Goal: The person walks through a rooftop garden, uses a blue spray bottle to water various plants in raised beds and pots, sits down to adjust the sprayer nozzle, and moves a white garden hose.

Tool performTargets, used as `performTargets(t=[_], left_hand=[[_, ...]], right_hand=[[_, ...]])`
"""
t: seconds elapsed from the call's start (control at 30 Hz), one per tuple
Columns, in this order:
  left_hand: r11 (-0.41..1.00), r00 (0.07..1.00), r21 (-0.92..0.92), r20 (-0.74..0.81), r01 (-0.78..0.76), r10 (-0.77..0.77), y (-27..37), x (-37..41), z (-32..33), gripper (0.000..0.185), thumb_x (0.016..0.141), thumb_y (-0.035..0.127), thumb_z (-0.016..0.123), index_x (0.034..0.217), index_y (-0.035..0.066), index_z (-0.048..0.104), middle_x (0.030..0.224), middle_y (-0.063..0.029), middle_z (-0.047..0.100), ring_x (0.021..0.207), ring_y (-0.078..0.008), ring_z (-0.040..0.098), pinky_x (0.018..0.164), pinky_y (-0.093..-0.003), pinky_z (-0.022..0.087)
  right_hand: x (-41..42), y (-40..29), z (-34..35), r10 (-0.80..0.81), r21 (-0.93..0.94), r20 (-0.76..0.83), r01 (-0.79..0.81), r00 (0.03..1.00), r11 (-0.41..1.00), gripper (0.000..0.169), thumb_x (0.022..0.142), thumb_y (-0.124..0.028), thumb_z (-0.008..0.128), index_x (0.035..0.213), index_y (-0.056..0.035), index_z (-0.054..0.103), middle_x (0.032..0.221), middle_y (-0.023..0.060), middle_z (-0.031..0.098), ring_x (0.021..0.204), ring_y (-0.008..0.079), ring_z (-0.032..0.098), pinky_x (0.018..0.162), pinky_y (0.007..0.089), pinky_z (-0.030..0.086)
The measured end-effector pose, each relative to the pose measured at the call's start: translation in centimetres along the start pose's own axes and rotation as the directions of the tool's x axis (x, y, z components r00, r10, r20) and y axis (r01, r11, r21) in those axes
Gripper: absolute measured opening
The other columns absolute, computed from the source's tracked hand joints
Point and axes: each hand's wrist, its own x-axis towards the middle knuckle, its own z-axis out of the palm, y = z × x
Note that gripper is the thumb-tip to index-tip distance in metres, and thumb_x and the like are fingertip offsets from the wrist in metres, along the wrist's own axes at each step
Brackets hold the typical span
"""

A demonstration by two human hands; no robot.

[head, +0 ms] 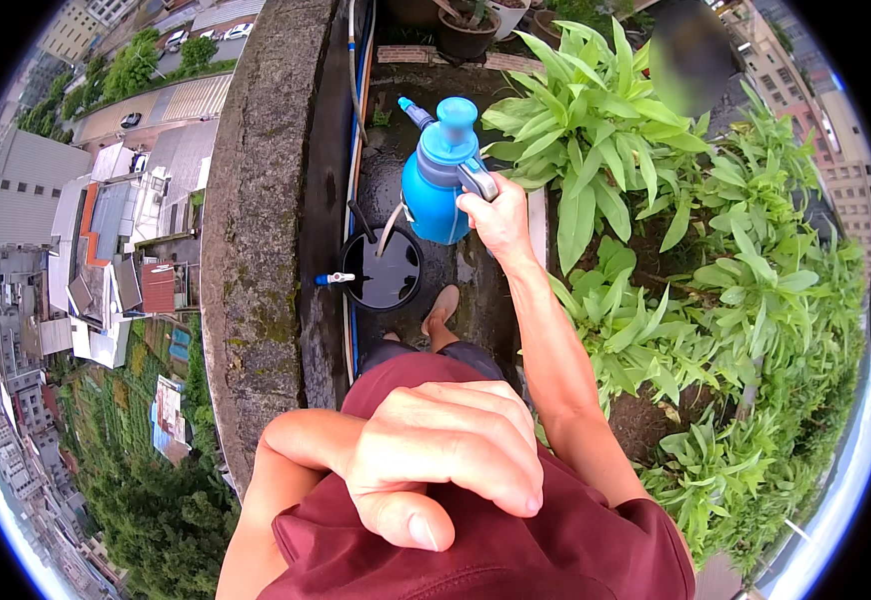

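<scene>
My right hand (499,217) grips the grey handle of a blue pump pressure sprayer (435,196). The sprayer is in front of me, with its nozzle (414,111) pointing away and to the left and its round pump knob (456,116) on top. Just left of it, a round black bucket (345,289) holds dark liquid, and a pale hose (389,231) dips into it. Close to the camera, over my maroon shirt, my left hand (443,450) is loosely curled and holds nothing; its thumb is apart from the fingers.
A mossy concrete parapet (263,187) runs along my left, with buildings far below beyond it. A tap (336,278) juts over the bucket beside several pipes. Leafy plants (608,135) crowd the bed on my right. A potted plant (468,34) stands ahead on wet ground.
</scene>
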Motion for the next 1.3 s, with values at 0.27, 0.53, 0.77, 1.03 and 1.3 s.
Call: performTargets(t=[0.27, 0.53, 0.77, 1.03, 1.3], left_hand=[[0.869, 0.894, 0.219, -0.176, 0.444, -0.412, -4.9, -1.2, -5.7, 0.029, 0.094, 0.022, 0.066, 0.102, -0.005, 0.068, 0.096, -0.0156, 0.071, 0.091, -0.0275, 0.068, 0.082, -0.0382, 0.054], [0.808, 0.904, 0.408, -0.140, 0.424, -0.403, -5.5, 3.3, -5.3, 0.020, 0.089, 0.013, 0.071, 0.100, -0.003, 0.069, 0.096, -0.0153, 0.072, 0.087, -0.0272, 0.070, 0.081, -0.0385, 0.055], [0.790, 0.894, 0.434, -0.094, 0.433, -0.439, -6.4, 7.4, -7.0, 0.016, 0.088, 0.008, 0.073, 0.100, -0.002, 0.069, 0.094, -0.0129, 0.071, 0.087, -0.0262, 0.069, 0.080, -0.0370, 0.054], [0.821, 0.927, 0.523, 0.140, 0.228, -0.347, -9.4, 17.0, -17.1, 0.019, 0.088, 0.013, 0.072, 0.097, -0.004, 0.070, 0.089, -0.0167, 0.074, 0.081, -0.0280, 0.072, 0.076, -0.0380, 0.055], [0.486, 0.827, 0.686, -0.539, 0.541, -0.158, -10.8, 23.1, -43.3, 0.016, 0.093, 0.007, 0.068, 0.106, -0.002, 0.069, 0.094, -0.0117, 0.074, 0.084, -0.0180, 0.070, 0.078, -0.0307, 0.055]], right_hand=[[9.8, -5.4, 1.0, -0.092, 0.074, 0.062, 0.087, 0.994, 0.993, 0.025, 0.071, -0.015, 0.069, 0.088, 0.0032, 0.069, 0.071, 0.0011, 0.063, 0.066, 0.0102, 0.055, 0.063, 0.0301, 0.047], [18.5, -11.8, 1.4, -0.219, 0.204, -0.110, 0.238, 0.970, 0.950, 0.021, 0.070, -0.016, 0.071, 0.081, 0.0014, 0.071, 0.069, 0.0033, 0.067, 0.065, 0.0131, 0.060, 0.064, 0.0329, 0.050], [24.9, -14.3, 1.9, -0.346, 0.164, -0.291, 0.403, 0.892, 0.900, 0.016, 0.072, -0.014, 0.071, 0.078, 0.0010, 0.067, 0.067, 0.0085, 0.066, 0.059, 0.0168, 0.062, 0.059, 0.0320, 0.049], [34.3, -13.1, 4.1, -0.166, -0.036, -0.392, 0.165, 0.905, 0.986, 0.031, 0.071, -0.022, 0.069, 0.093, -0.0010, 0.072, 0.092, 0.0218, 0.074, 0.092, 0.0406, 0.070, 0.087, 0.0462, 0.053], [52.2, -3.4, 8.0, 0.042, 0.027, -0.506, -0.033, 0.861, 0.999, 0.029, 0.070, -0.020, 0.070, 0.091, -0.0004, 0.072, 0.087, 0.0219, 0.073, 0.086, 0.0378, 0.071, 0.082, 0.0443, 0.053]])
